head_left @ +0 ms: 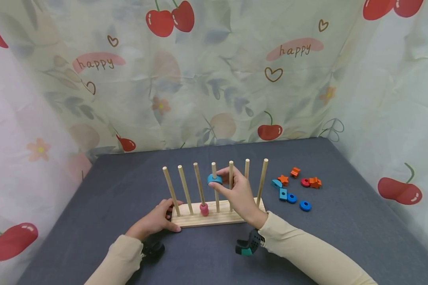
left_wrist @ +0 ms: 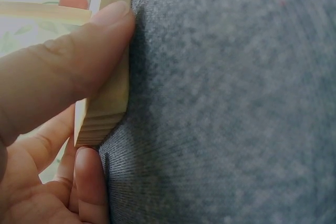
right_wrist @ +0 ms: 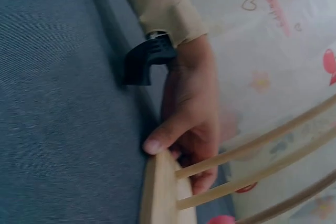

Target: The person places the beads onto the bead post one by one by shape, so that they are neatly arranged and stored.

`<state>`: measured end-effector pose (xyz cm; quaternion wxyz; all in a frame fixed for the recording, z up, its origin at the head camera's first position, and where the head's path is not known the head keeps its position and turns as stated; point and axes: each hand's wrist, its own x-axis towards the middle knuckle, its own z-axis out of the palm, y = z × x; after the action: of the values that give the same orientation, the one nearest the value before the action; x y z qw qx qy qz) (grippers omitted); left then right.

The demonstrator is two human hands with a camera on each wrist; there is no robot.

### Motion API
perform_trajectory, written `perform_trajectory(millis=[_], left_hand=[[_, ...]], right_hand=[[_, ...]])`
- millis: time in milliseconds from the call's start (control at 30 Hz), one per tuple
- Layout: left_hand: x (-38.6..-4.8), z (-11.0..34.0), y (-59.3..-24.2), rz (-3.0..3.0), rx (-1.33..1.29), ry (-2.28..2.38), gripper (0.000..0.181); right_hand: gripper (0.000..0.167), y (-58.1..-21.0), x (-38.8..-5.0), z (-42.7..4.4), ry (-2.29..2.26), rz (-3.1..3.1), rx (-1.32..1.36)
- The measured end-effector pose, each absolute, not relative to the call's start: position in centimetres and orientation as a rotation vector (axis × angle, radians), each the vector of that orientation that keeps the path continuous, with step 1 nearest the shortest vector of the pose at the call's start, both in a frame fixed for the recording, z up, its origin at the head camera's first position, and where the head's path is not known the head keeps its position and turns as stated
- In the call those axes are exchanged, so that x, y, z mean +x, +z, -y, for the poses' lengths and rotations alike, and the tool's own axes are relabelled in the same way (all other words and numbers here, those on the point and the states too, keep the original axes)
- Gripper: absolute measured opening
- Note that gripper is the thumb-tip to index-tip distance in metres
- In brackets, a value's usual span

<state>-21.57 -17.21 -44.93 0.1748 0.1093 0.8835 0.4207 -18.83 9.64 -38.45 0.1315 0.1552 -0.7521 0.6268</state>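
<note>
My left hand grips the left end of a pale wooden base with upright pegs. Its thumb lies along the near edge in the left wrist view, other fingers around the end and far side. In the head view my right hand pinches a light-blue block between thumb and fingers. That block sits around the upper part of the middle peg, well above the base. A pink rounded piece rests at the foot of the neighbouring peg to the left. The right wrist view shows the left hand, not the right.
Loose pieces lie on the dark cloth right of the base: blue rings, a light-blue square, a light-blue half-round, an orange star, a red ring and other orange pieces. Patterned curtains stand behind.
</note>
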Motion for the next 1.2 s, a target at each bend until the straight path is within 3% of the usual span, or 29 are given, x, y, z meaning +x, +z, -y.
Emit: perform_trajectory(millis=[600, 1200], left_hand=[[-21.4, 17.0, -44.7, -2.509, 0.265, 1.172, 0.073], [-21.3, 17.1, -44.8, -2.513, 0.293, 1.177, 0.073]], right_hand=[[0.025, -45.9, -18.8, -10.0, 1.829, 2.382, 0.363], [0.030, -46.5, -18.8, -9.8, 1.788, 2.428, 0.297]])
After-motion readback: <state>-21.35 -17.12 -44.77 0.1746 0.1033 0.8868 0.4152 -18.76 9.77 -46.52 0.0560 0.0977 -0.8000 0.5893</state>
